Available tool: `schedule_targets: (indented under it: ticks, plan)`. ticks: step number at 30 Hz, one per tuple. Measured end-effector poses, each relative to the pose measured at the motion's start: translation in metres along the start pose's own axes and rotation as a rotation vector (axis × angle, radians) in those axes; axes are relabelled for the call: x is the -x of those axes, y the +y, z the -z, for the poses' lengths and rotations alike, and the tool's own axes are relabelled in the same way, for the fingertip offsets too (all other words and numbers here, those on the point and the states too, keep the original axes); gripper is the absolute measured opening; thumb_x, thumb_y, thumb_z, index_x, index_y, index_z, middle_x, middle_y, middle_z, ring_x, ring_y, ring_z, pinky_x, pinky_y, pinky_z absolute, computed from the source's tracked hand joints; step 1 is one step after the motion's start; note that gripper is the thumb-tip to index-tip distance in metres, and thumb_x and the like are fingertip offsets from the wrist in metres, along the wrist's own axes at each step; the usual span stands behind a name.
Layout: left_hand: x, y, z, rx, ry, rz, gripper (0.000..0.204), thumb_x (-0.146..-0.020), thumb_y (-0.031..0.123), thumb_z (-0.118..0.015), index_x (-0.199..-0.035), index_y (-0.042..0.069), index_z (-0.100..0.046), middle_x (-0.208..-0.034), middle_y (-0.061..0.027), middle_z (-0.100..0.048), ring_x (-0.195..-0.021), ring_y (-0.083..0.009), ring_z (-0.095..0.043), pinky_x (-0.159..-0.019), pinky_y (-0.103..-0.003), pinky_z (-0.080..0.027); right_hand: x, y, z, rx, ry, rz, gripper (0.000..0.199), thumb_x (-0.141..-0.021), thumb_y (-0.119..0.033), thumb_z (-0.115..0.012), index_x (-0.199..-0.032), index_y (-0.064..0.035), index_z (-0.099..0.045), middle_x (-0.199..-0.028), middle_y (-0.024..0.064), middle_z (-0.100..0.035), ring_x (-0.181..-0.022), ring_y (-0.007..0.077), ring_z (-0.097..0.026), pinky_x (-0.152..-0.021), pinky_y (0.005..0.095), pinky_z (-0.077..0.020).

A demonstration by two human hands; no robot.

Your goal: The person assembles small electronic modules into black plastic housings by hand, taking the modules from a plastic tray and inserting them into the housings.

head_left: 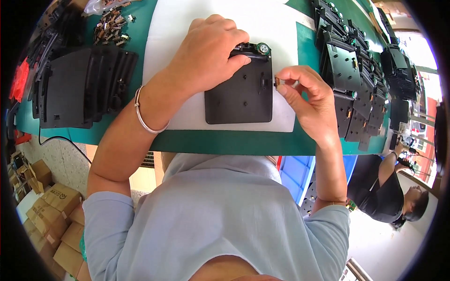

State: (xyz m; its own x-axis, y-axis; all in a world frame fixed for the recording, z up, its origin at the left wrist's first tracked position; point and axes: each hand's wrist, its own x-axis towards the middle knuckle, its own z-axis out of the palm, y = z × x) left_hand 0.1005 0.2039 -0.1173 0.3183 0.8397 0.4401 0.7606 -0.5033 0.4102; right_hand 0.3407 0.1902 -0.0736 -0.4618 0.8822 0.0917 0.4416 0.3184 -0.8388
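Note:
A flat black plastic panel [229, 100] lies on a white sheet in front of me. Along its far edge runs a black bar-shaped part with a round, green-ringed metallic piece [262, 48] at the right end. My left hand [211, 56] is closed on that far edge, thumb on the near side and fingers over the bar. Just off the panel's right edge, my right hand [307, 96] pinches a small brown-and-metal slide switch [277, 82] between thumb and forefinger. The switch is beside a small slotted fitting [263, 83] on the panel.
Several black panels [70, 86] stand stacked at left. Behind them lies a pile of small switches [111, 27]. More panels with fitted parts [344, 68] lie in rows at right. Cardboard boxes [56, 201] are on the floor at lower left. Another person [384, 187] works at far right.

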Motion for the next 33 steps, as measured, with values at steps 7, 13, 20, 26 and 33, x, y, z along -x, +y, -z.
schedule_targets:
  ticks: [7, 13, 20, 26, 33]
  plan:
    - [0.0, -0.001, -0.001, 0.032, 0.024, -0.015, 0.028, -0.079, 0.021, -0.076, -0.103, 0.008, -0.067, -0.097, -0.0067, -0.064, -0.099, -0.0266, -0.058, -0.092, -0.041, -0.042, -0.005, 0.008, -0.014, 0.138, 0.016, 0.105, 0.023, -0.08, -0.001, -0.076, -0.101, -0.0079, -0.072, -0.095, 0.0048, -0.069, -0.089, 0.0211, -0.061, -0.077, 0.0313, -0.0505]
    - [0.0, -0.001, -0.001, 0.032, 0.001, -0.01, 0.029, -0.079, 0.021, -0.076, -0.103, 0.008, -0.066, -0.099, -0.0076, -0.064, -0.1, -0.0274, -0.058, -0.093, -0.041, -0.042, -0.003, 0.018, -0.021, 0.229, 0.086, 0.137, 0.022, -0.077, -0.001, -0.078, -0.098, -0.0077, -0.074, -0.094, 0.0061, -0.069, -0.087, 0.0235, -0.061, -0.074, 0.032, -0.0524]
    - [0.0, -0.001, 0.0, 0.013, 0.013, -0.016, 0.029, -0.079, 0.021, -0.076, -0.103, 0.007, -0.066, -0.098, -0.0082, -0.064, -0.099, -0.028, -0.058, -0.091, -0.041, -0.043, -0.004, 0.017, -0.018, 0.238, 0.076, 0.115, 0.023, -0.077, 0.0, -0.077, -0.098, -0.0076, -0.074, -0.092, 0.0079, -0.069, -0.086, 0.0245, -0.063, -0.074, 0.0332, -0.0536]
    - [-0.001, -0.001, 0.003, 0.032, 0.033, -0.054, 0.029, -0.078, 0.02, -0.077, -0.102, 0.007, -0.067, -0.097, -0.0088, -0.064, -0.098, -0.0284, -0.058, -0.089, -0.041, -0.043, -0.009, 0.009, -0.018, 0.274, 0.024, 0.121, 0.023, -0.077, -0.002, -0.078, -0.099, -0.005, -0.072, -0.093, 0.0094, -0.068, -0.087, 0.026, -0.064, -0.074, 0.034, -0.0539]
    - [-0.001, 0.0, 0.003, 0.041, 0.036, -0.057, 0.03, -0.077, 0.02, -0.077, -0.102, 0.006, -0.067, -0.094, -0.009, -0.063, -0.097, -0.0286, -0.058, -0.088, -0.041, -0.043, -0.006, 0.012, -0.018, 0.065, 0.057, 0.028, 0.024, -0.078, 0.0, -0.077, -0.101, -0.0035, -0.071, -0.093, 0.009, -0.068, -0.087, 0.0247, -0.064, -0.071, 0.0329, -0.0541]
